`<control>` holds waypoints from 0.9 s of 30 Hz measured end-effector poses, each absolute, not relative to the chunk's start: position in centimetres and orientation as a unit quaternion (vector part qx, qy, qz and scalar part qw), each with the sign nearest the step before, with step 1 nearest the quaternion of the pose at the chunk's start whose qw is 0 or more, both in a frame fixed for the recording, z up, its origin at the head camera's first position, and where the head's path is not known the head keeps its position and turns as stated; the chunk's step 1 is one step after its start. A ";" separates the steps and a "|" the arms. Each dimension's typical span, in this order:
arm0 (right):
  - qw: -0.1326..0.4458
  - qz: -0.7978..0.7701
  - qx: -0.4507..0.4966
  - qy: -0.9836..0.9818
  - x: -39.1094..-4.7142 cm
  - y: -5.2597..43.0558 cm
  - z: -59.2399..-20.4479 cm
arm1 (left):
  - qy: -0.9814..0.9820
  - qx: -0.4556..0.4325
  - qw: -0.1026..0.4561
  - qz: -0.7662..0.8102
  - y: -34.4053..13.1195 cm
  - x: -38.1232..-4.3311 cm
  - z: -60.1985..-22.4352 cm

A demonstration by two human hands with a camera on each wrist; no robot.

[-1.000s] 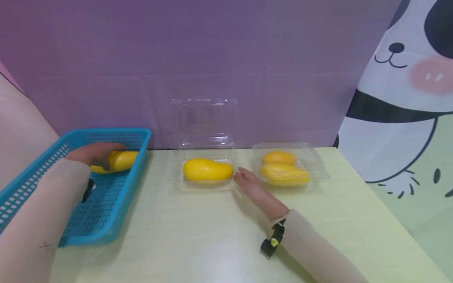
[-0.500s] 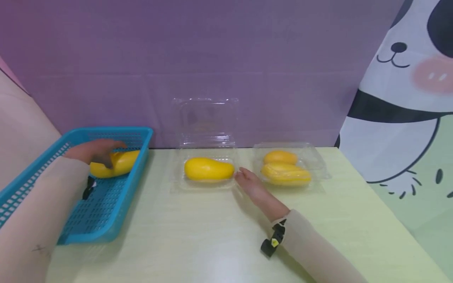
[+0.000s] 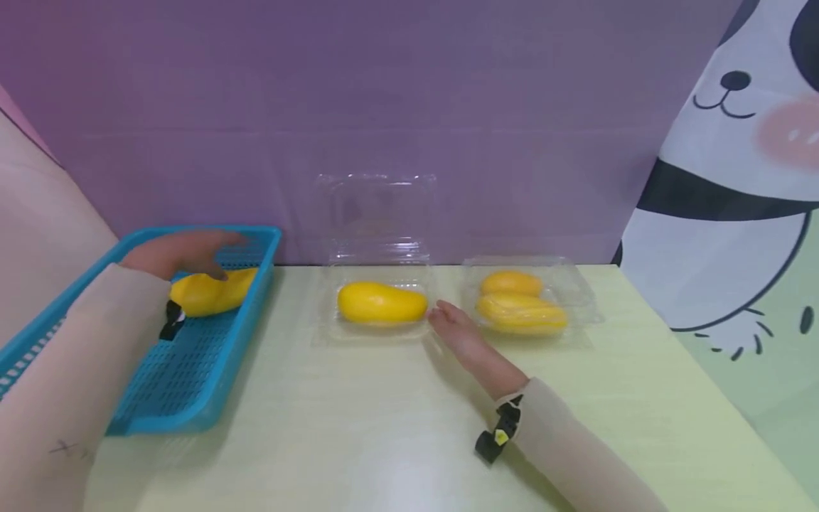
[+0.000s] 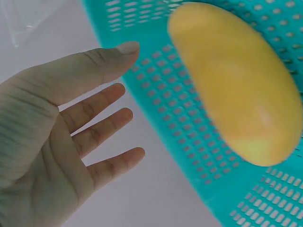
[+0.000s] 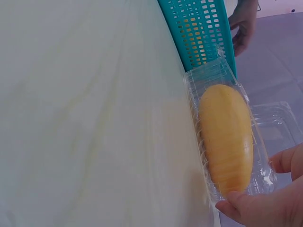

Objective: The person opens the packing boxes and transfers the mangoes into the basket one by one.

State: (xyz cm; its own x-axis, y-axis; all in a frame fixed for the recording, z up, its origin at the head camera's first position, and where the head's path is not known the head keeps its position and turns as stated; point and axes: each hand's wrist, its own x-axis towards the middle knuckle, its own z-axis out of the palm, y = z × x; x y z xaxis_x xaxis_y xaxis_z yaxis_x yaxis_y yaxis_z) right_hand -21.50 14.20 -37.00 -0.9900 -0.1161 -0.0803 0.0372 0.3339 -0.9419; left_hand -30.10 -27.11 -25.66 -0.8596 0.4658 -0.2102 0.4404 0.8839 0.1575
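Observation:
My left hand (image 3: 185, 254) hovers above a yellow mango (image 3: 214, 293) lying in the blue plastic basket (image 3: 168, 384). In the left wrist view this mango (image 4: 236, 85) is apart from the hand (image 4: 61, 156), whose thumb and fingers are spread and rather straight. At the middle of the table's back, a clear plastic clamshell container (image 3: 384, 213) has its lid raised; another mango (image 3: 382, 302) lies inside. My right hand (image 3: 472, 348) holds the right end of that container, thumb and finger on either side of it in the right wrist view, close to the mango (image 5: 226, 137).
To the right stands a second clear container (image 3: 579, 299) with two yellow fruits (image 3: 521, 313) in it. A purple cloth (image 3: 384, 85) hangs behind the table (image 3: 358, 419). The basket's wall (image 3: 233, 355) rises left of the middle container.
My left hand has let go of the mango in the basket and lifted slightly up and to the right. My right hand stays at the container. The head view has shifted slightly.

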 end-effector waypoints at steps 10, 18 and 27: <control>0.079 -0.591 -0.030 0.802 -21.6 14.4 -37.0 | 0.956 0.274 0.089 0.063 -22.6 -29.0 -22.5; 0.086 -0.589 -0.037 0.803 -21.7 14.5 -36.8 | 0.943 0.315 0.086 0.066 -17.9 -27.6 -21.4; 0.083 -0.591 -0.038 0.801 -21.7 14.4 -36.9 | 0.916 0.384 0.095 0.071 -13.4 -27.1 -22.6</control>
